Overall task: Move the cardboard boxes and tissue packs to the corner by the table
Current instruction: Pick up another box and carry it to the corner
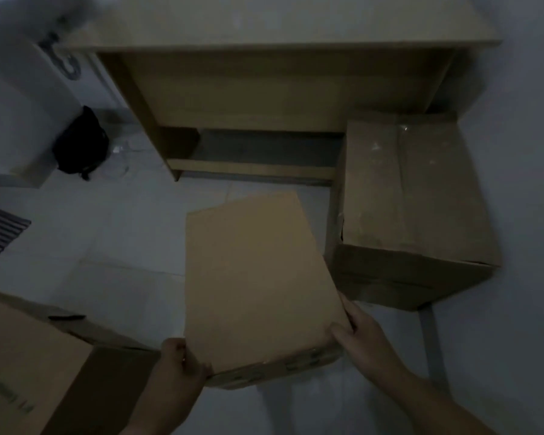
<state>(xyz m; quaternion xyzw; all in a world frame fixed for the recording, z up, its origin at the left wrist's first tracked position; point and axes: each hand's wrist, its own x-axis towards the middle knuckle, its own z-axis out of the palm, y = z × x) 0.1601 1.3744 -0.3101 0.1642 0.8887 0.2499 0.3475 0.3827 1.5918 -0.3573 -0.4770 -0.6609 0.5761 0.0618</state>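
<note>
Both hands grip a slim cardboard box low in the middle of the frame. The left hand curls its fingers round the near left corner, and the right hand clasps the near right edge, thumb lying on the top face. The box's broad face is smooth, matte tan and rectangular, with its far end angled to the left. The narrow near side carries dark print, too blurred to read. The box is over pale floor tiles, just left of a large carton — creased, taped along its top seam, torn at its near left edge. That carton sits at right, close to the wall and beside the right end of the wooden table. Another carton, with faint print on its side, fills the lower left corner. At upper left a black bag lies beside a white cabinet — and a striped mat shows at the left edge.
</note>
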